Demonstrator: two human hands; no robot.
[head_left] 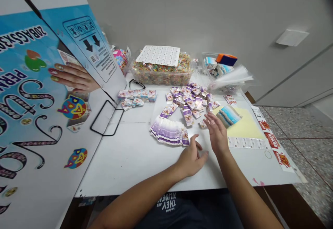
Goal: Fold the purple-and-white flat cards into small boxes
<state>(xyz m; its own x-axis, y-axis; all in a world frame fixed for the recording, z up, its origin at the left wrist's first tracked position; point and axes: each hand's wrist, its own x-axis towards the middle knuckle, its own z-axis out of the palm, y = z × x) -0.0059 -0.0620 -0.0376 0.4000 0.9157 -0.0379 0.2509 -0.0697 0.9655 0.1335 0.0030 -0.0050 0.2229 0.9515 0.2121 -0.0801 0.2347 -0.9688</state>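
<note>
Dark shirt with white lettering fills the bottom edge, and both bare forearms reach out from it over the white table.

Biggest in view is a printed blue cardboard carton, tilted along the left side. A co-worker's hand with painted nails rests flat on it.

At the back of the table stands a clear tub full of multicoloured sweets, with a dotted white sheet lying on top. To its right is a clear bin holding an orange-and-blue block.

A yellow sheet lies on the right of the table, with a blue-striped bundle on its far corner.

In the middle sits a loose pile of purple-and-white packets. To its left is a short row of packets. Nearer the person is a fanned stack of purple packets.

The right hand is held flat with its fingers stretched out and slightly apart, gripping nothing. Its fingertips are just beside a single packet, between the pile and the bundle.

The left hand rests on the table with its fingers loosely curled, thumb apart and palm empty. It lies just beside the near end of the fanned stack.
</note>
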